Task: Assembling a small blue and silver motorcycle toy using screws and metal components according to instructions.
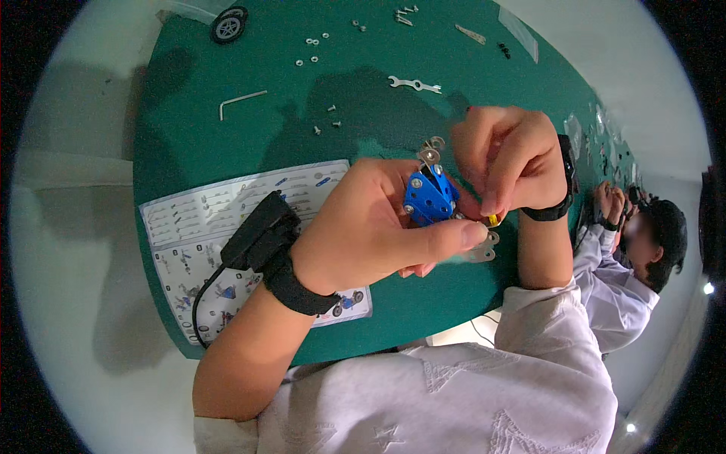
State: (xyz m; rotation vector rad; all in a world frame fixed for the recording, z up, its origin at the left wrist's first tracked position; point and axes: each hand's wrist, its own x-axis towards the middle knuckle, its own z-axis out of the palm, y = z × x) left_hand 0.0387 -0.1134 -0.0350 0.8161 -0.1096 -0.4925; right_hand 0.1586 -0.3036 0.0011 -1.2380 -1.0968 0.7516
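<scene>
My left hand [367,227] grips a small blue metal toy model assembly [429,195] with bolt heads showing in its perforated plates. Silvery round parts [429,155] stick out at its far end, and a silver perforated plate [490,248] shows below my left thumb. My right hand [518,163] is closed in a pinch at the right side of the assembly. A small yellow piece [494,220] lies right by its fingertips; whether they hold it or something else is hidden. Both wrists wear black straps, the left with a black box.
A printed instruction sheet [189,219] lies partly under my left forearm on the green table [181,136]. Farther off are a hex key [242,98], a flat wrench [414,84], several loose screws [336,123], nuts [314,59] and black wheels [229,26]. Another person [624,265] works at the right.
</scene>
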